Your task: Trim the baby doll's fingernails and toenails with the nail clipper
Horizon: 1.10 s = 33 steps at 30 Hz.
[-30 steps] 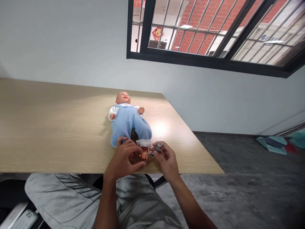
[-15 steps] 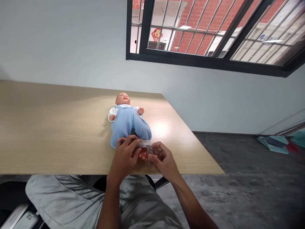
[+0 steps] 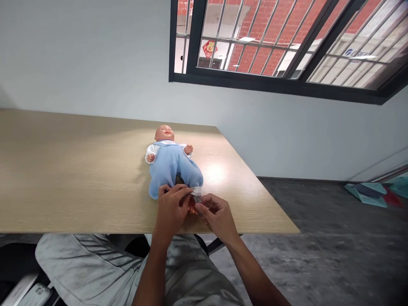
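Note:
A baby doll in a light blue romper lies on its back on the wooden table, head away from me. My left hand is closed around the doll's foot at the near end. My right hand pinches a small metal nail clipper and holds it against that foot. The foot is almost fully hidden between my two hands.
The table's near edge runs just under my hands and its right edge slopes off toward a grey floor. My lap in grey trousers sits below. A barred window fills the upper right. Coloured sheets lie on the far floor.
My right hand has brought the nail clipper leftward onto the doll's foot. My left hand has closed tighter around the foot. The doll has not moved.

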Each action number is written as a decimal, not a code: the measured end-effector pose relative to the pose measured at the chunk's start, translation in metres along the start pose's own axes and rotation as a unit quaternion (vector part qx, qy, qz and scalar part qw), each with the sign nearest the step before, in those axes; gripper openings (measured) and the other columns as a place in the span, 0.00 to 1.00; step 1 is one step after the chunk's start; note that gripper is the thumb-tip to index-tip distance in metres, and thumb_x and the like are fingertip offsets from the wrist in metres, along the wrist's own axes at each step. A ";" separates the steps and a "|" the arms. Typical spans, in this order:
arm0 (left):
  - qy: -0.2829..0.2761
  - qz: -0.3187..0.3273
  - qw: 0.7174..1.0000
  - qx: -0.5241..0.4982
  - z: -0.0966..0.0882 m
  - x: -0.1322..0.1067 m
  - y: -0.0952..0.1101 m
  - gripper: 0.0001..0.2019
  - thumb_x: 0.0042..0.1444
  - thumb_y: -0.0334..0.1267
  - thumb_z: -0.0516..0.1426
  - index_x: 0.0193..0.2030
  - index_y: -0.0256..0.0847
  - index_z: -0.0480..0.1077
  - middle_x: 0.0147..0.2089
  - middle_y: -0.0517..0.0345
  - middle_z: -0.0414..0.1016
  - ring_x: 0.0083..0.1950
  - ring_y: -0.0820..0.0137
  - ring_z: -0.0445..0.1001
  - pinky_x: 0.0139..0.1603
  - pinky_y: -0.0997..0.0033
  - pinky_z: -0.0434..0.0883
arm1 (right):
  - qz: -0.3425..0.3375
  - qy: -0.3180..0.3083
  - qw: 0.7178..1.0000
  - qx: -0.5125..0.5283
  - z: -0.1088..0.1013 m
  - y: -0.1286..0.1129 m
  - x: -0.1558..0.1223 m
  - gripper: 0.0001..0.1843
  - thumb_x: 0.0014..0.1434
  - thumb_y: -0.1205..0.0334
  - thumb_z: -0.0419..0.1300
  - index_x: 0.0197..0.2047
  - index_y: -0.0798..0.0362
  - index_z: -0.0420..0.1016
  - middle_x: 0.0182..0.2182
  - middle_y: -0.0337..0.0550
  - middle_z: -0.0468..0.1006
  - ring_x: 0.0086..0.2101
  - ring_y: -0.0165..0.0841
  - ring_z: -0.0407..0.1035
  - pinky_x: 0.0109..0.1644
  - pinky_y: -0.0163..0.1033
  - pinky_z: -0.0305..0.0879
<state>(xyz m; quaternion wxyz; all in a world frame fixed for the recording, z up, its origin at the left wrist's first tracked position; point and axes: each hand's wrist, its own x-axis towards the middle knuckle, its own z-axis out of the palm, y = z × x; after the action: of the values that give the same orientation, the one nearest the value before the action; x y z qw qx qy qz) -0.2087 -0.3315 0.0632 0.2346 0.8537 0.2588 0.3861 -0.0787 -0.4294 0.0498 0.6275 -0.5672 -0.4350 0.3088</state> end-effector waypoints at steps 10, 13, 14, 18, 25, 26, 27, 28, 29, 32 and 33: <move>-0.001 0.062 0.998 -0.032 -0.003 -0.002 -0.007 0.09 0.63 0.29 0.59 0.43 0.48 0.76 0.52 0.63 0.79 0.46 0.69 0.76 0.52 0.57 0.55 | -0.002 0.047 0.999 -0.014 0.004 0.001 0.002 0.22 0.54 0.42 0.68 0.29 0.55 0.76 0.16 0.36 0.68 0.14 0.24 0.56 0.15 0.30 0.51; 0.001 0.069 0.997 -0.037 -0.002 -0.002 -0.007 0.08 0.62 0.28 0.59 0.42 0.47 0.75 0.51 0.64 0.79 0.46 0.69 0.76 0.52 0.58 0.55 | 0.012 0.042 0.999 -0.008 0.001 0.003 0.001 0.22 0.53 0.42 0.69 0.32 0.55 0.76 0.16 0.36 0.68 0.14 0.25 0.57 0.15 0.30 0.53; 0.003 0.070 0.997 -0.038 -0.002 -0.002 -0.007 0.08 0.62 0.28 0.59 0.42 0.47 0.75 0.51 0.64 0.79 0.46 0.70 0.76 0.52 0.58 0.55 | 0.013 0.036 0.999 -0.010 0.000 0.003 0.001 0.22 0.52 0.42 0.69 0.32 0.55 0.76 0.16 0.36 0.69 0.14 0.25 0.58 0.15 0.30 0.54; 0.009 0.066 0.997 -0.041 -0.002 -0.002 -0.008 0.07 0.62 0.28 0.59 0.41 0.46 0.75 0.49 0.62 0.79 0.45 0.69 0.75 0.52 0.58 0.55 | 0.009 0.017 1.000 -0.023 -0.003 0.002 -0.002 0.20 0.54 0.46 0.68 0.38 0.55 0.75 0.15 0.33 0.67 0.13 0.25 0.58 0.16 0.29 0.53; 0.001 0.071 0.997 -0.034 -0.003 -0.003 -0.007 0.07 0.63 0.28 0.58 0.40 0.44 0.75 0.44 0.62 0.80 0.42 0.70 0.75 0.51 0.58 0.56 | 0.022 0.006 0.999 0.039 0.001 0.000 0.000 0.21 0.54 0.46 0.69 0.39 0.54 0.69 0.25 0.37 0.75 0.12 0.21 0.56 0.13 0.27 0.48; 0.001 0.076 0.996 -0.036 -0.003 -0.003 -0.007 0.07 0.63 0.28 0.58 0.40 0.44 0.75 0.44 0.62 0.80 0.42 0.70 0.75 0.51 0.59 0.56 | 0.019 0.004 0.999 0.047 0.002 0.000 0.001 0.21 0.55 0.47 0.69 0.38 0.53 0.68 0.26 0.37 0.75 0.12 0.20 0.56 0.13 0.27 0.47; 0.000 0.082 0.996 -0.038 -0.003 -0.003 -0.007 0.07 0.63 0.28 0.58 0.41 0.44 0.75 0.44 0.62 0.80 0.42 0.70 0.75 0.51 0.59 0.56 | 0.016 0.003 0.998 0.054 0.002 0.001 0.001 0.21 0.55 0.47 0.69 0.37 0.53 0.67 0.26 0.36 0.75 0.12 0.20 0.56 0.12 0.27 0.47; 0.000 0.087 0.995 -0.042 -0.003 -0.003 -0.007 0.06 0.63 0.28 0.58 0.41 0.44 0.74 0.44 0.62 0.80 0.42 0.70 0.75 0.51 0.59 0.57 | 0.014 0.003 0.998 0.060 0.002 0.001 0.001 0.21 0.56 0.47 0.69 0.36 0.53 0.66 0.25 0.34 0.74 0.11 0.20 0.56 0.12 0.26 0.47; 0.000 0.092 0.995 -0.046 -0.003 -0.003 -0.007 0.06 0.63 0.28 0.58 0.41 0.44 0.74 0.44 0.62 0.79 0.42 0.70 0.75 0.51 0.59 0.57 | 0.013 0.005 0.998 0.063 0.002 0.002 0.002 0.21 0.56 0.47 0.69 0.36 0.53 0.65 0.24 0.33 0.73 0.11 0.19 0.55 0.12 0.26 0.47; 0.006 0.102 0.993 -0.052 -0.002 -0.003 -0.008 0.07 0.62 0.26 0.59 0.41 0.44 0.74 0.43 0.64 0.79 0.41 0.71 0.74 0.50 0.60 0.57 | 0.018 0.014 0.998 0.066 0.002 0.004 0.002 0.23 0.56 0.46 0.69 0.35 0.52 0.63 0.22 0.31 0.72 0.11 0.19 0.54 0.12 0.26 0.46; 0.007 0.105 0.993 -0.052 -0.002 -0.003 -0.008 0.07 0.62 0.26 0.59 0.40 0.44 0.73 0.43 0.64 0.79 0.41 0.71 0.74 0.50 0.60 0.57 | 0.019 0.020 0.998 0.064 0.002 0.005 0.003 0.23 0.56 0.46 0.69 0.34 0.52 0.63 0.21 0.31 0.71 0.11 0.19 0.53 0.12 0.26 0.46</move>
<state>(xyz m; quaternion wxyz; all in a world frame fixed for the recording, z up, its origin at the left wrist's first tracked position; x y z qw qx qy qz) -0.2142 -0.3264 0.0581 0.2354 0.8599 0.1489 0.4277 -0.0792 -0.4254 0.0456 0.6651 -0.5398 -0.3912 0.3365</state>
